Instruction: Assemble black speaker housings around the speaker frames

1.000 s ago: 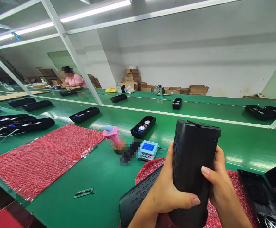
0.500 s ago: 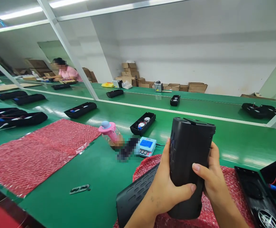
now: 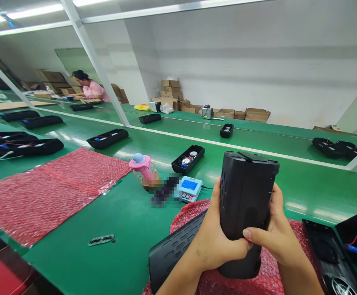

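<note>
Over the red bubble wrap [image 3: 269, 272]: I see the black casing [image 3: 246, 196], held nearly upright.
Casing: matte, round-edged, seam down its face, oblong marks at left.
Grip: left hand [image 3: 220, 241] and right hand [image 3: 272, 235] clasp its sides, thumbs close together.

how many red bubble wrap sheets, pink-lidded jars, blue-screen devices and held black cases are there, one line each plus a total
Red bubble wrap sheets: 2, one at left, one beneath the hands
Pink-lidded jar: 1
Blue-screen device: 1
Held black case: 1, between left hand and right hand
Total: 5
</note>
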A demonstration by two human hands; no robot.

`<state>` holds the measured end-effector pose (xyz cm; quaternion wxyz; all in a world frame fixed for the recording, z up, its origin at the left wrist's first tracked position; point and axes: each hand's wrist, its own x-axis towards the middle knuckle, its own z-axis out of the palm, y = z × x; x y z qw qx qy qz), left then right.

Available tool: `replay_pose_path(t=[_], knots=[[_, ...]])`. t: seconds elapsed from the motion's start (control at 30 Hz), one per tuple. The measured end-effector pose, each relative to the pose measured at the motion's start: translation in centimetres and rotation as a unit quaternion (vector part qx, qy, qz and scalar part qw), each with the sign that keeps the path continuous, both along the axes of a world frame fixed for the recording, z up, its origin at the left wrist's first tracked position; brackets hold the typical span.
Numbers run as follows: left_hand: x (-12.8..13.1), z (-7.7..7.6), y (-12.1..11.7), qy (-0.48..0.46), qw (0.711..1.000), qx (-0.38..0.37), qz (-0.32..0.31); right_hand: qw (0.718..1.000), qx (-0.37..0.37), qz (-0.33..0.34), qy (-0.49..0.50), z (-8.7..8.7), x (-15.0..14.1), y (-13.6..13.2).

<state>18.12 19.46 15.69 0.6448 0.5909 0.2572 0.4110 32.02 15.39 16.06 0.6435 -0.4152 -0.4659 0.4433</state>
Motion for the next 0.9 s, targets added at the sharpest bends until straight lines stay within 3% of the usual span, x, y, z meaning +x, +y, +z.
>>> replay_pose_path(t=[0.27, 0.47, 0.73, 0.9], knots=[[0.5, -0.5, 0.2, -0.031, 0.999, -0.008, -0.014, 0.999, 0.022, -0.044, 0.008, -0.1, -0.9, 0.5], [0.6, -0.6, -0.1, -0.021, 1.000, 0.018, 0.015, 0.993, 0.046, -0.090, 0.061, -0.2, -1.5, 0.6], [0.4, -0.9, 0.1, -0.025, 1.000, 0.016, 0.006, 0.993, 0.043, -0.092, 0.065, -0.5, -1.7, 0.6], [0.2, -1.4, 0.3, -0.041, 0.998, 0.023, -0.034, 0.991, 0.050, -0.079, 0.100, 0.1, -2.0, 0.0]])
